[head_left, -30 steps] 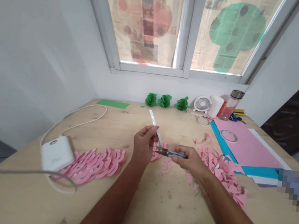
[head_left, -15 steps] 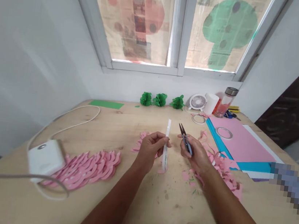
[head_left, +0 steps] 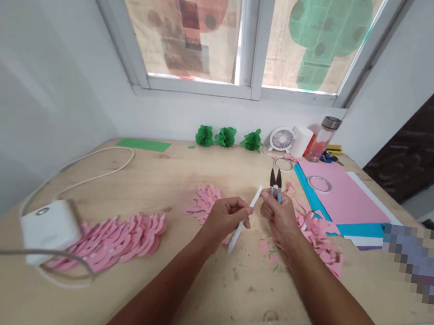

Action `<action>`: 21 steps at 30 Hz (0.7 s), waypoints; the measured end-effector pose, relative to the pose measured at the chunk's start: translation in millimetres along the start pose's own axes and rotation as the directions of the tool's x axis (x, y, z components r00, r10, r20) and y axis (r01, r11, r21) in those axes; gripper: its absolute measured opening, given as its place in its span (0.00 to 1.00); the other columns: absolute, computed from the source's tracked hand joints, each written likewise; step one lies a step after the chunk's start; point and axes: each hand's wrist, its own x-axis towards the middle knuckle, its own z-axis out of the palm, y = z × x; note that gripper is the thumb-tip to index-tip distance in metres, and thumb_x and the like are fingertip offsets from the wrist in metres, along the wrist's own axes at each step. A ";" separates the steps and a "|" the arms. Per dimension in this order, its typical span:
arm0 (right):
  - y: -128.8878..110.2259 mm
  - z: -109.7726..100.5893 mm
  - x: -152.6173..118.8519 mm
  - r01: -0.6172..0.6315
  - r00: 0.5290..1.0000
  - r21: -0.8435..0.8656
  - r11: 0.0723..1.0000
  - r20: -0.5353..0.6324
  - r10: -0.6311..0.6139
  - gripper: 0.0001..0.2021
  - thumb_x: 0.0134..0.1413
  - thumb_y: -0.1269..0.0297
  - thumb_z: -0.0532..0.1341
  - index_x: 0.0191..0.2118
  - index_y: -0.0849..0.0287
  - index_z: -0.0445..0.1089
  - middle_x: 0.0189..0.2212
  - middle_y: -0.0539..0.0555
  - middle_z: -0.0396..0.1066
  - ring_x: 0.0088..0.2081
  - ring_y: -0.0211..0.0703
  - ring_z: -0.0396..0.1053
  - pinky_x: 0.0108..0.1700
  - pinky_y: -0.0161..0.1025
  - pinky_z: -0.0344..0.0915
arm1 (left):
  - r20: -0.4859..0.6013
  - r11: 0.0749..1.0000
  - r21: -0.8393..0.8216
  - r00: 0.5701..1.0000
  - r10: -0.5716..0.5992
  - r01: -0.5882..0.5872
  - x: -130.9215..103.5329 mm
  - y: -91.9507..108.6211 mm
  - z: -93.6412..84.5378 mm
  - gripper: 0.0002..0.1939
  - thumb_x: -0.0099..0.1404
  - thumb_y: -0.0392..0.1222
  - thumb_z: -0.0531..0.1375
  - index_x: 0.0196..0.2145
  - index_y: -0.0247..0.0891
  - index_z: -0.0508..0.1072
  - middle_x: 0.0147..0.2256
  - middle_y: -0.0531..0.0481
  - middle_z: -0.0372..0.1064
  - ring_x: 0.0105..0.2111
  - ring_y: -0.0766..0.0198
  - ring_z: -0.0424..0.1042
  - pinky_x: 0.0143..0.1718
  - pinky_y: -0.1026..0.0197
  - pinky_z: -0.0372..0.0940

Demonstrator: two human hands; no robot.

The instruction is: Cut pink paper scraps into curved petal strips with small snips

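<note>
A narrow white strip (head_left: 235,236) is pinched between the thumb and fingers of my left hand (head_left: 228,218), slanting up to the right. My right hand (head_left: 279,213) holds small snips (head_left: 276,184) with dark blades pointing away and spread apart; its thumb and forefinger touch or nearly touch the strip's upper end. Beyond my left hand lie pink paper petals (head_left: 200,201) in a small cluster. Pink paper scraps (head_left: 320,243) are heaped beside my right forearm.
Overlapping pink pieces (head_left: 122,240) and a white box with a cable (head_left: 50,228) lie left. Green paper flowers (head_left: 226,137), a fan (head_left: 282,139) and a bottle (head_left: 323,139) stand along the wall. Coloured sheets (head_left: 344,195) with a tape roll (head_left: 319,184) lie right.
The white strip has tilted from upright to slanting right. My right hand has turned the snips upright, their blades wider apart, and its fingertips have come to the strip's top. The camera view has shifted.
</note>
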 end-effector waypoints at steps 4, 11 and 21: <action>-3.3 2.1 -1.5 0.028 1.000 -0.020 0.999 -0.008 -0.028 0.11 0.41 0.61 0.65 0.24 0.60 0.62 0.11 0.38 0.45 0.13 0.26 0.41 0.17 0.30 0.39 | 0.017 0.999 0.018 0.999 -0.034 0.034 -3.2 0.8 -0.8 0.09 0.52 0.42 0.61 0.22 0.34 0.70 0.14 0.51 0.67 0.09 0.76 0.50 0.11 0.70 0.44; -4.8 8.2 -6.0 0.068 0.998 -0.061 0.996 -0.009 -0.069 0.09 0.41 0.64 0.63 0.24 0.60 0.62 0.12 0.39 0.46 0.14 0.26 0.42 0.17 0.30 0.40 | 0.037 0.998 0.012 0.997 -0.063 0.063 -11.6 -0.5 -2.8 0.08 0.53 0.42 0.60 0.22 0.34 0.69 0.14 0.51 0.67 0.09 0.75 0.51 0.11 0.71 0.44; -1.3 5.4 -3.7 0.162 0.970 -0.190 0.968 -0.150 -0.192 0.07 0.42 0.64 0.61 0.24 0.59 0.62 0.12 0.41 0.47 0.14 0.28 0.44 0.18 0.30 0.42 | 0.078 0.992 0.010 0.989 -0.122 0.122 -7.8 -8.9 -7.4 0.19 0.52 0.41 0.61 0.42 0.32 0.71 0.14 0.51 0.68 0.09 0.73 0.54 0.12 0.69 0.49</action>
